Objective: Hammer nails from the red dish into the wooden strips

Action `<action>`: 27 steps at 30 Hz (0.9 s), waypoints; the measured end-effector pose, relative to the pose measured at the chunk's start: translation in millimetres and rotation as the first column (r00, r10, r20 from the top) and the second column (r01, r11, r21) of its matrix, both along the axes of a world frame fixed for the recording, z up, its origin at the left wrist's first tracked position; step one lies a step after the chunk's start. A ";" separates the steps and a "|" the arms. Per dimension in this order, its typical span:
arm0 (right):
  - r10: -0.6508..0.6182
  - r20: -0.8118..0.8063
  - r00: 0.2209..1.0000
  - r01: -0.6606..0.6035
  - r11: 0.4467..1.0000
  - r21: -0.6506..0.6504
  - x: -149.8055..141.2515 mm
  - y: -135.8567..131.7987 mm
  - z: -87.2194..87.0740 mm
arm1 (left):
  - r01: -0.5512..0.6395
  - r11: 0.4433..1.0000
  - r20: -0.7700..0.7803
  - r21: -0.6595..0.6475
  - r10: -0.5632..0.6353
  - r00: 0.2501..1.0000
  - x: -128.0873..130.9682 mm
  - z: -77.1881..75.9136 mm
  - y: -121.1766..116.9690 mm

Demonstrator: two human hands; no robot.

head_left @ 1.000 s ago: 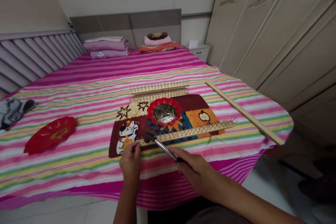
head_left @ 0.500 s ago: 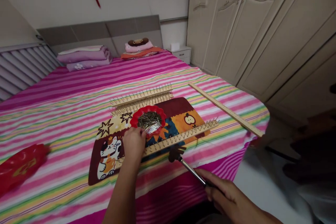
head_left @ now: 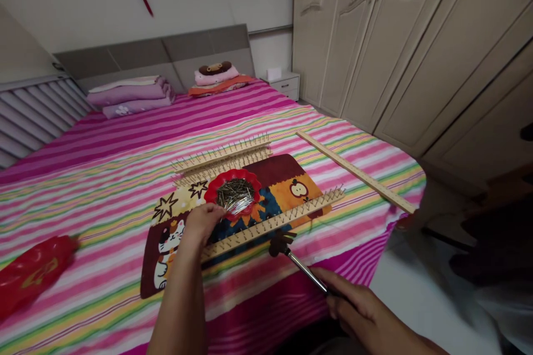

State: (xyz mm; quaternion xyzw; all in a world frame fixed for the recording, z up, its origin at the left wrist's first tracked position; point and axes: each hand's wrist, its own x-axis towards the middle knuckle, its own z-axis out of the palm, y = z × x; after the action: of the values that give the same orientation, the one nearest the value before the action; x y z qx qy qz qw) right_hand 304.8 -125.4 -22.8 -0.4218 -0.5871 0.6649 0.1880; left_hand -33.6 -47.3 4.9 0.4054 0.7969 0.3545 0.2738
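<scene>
My left hand (head_left: 202, 222) is closed in a pinch beside the red dish of nails (head_left: 233, 197), just above the near wooden strip (head_left: 275, 223) studded with upright nails. What its fingers pinch is too small to see. My right hand (head_left: 360, 310) grips the handle of a small hammer (head_left: 295, 262), whose dark head hovers just in front of the strip. The strip and the dish lie on a patchwork cartoon mat (head_left: 291, 177) on the striped bed (head_left: 104, 177).
Two more nail-studded strips (head_left: 220, 154) lie behind the dish. A bare wooden slat (head_left: 358, 172) lies at the right near the bed edge. A red dish (head_left: 29, 272) sits at the far left. Folded bedding is at the headboard, wardrobes at the right.
My left hand went from the strip's left end up to the nail dish and has drawn back slightly. The hammer moved off the strip toward the right and lower.
</scene>
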 end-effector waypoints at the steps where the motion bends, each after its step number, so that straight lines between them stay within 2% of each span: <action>1: 0.006 0.006 1.000 -0.005 1.000 -0.007 -0.5 -0.9 -0.3 | -0.045 0.996 0.149 0.076 0.034 0.988 -2.8 4.1 -14.6; 3: 0.021 0.016 1.000 -0.021 1.000 -0.015 -1.7 -2.4 -0.9 | -0.194 0.964 0.328 0.182 0.127 0.936 -6.0 11.6 -45.3; 6: 0.055 0.022 0.998 -0.055 0.998 -0.015 -5.0 -3.5 -0.7 | -0.445 0.841 0.393 0.307 0.314 0.864 -8.3 15.0 -86.1; 8: 0.074 0.022 0.997 -0.074 0.997 -0.020 -8.0 -3.8 0.4 | -0.563 0.754 0.417 0.339 0.416 0.808 -10.6 8.9 -105.6; 11: 0.085 0.016 0.996 -0.084 0.996 -0.034 -11.8 -5.4 2.4 | -0.655 0.687 0.475 0.315 0.483 0.735 -15.3 -10.8 -121.0; 14: 0.083 0.022 0.996 -0.082 0.996 -0.027 -13.3 -8.1 4.1 | -0.667 0.677 0.472 0.311 0.499 0.727 -19.3 -34.0 -124.2; 19: 0.057 0.051 0.997 -0.055 0.998 -0.026 -14.9 -10.4 8.8 | -0.610 0.730 0.415 0.310 0.473 0.777 -24.8 -59.7 -123.7; 22: 0.034 0.050 0.998 -0.033 0.999 -0.023 -15.8 -10.0 9.1 | -0.588 0.751 0.351 0.300 0.486 0.801 -26.9 -64.2 -125.5; 27: 0.074 0.025 0.997 -0.073 0.997 -0.029 -15.0 -8.1 3.3 | -0.573 0.771 0.247 0.278 0.519 0.819 -22.4 -60.2 -127.7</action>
State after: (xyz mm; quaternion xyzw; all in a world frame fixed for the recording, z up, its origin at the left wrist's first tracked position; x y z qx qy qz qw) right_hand 289.8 -133.5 -19.5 -0.4111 -0.5953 0.6739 0.1498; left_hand -56.0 -175.0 -55.3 0.1680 0.7826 0.5814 0.1459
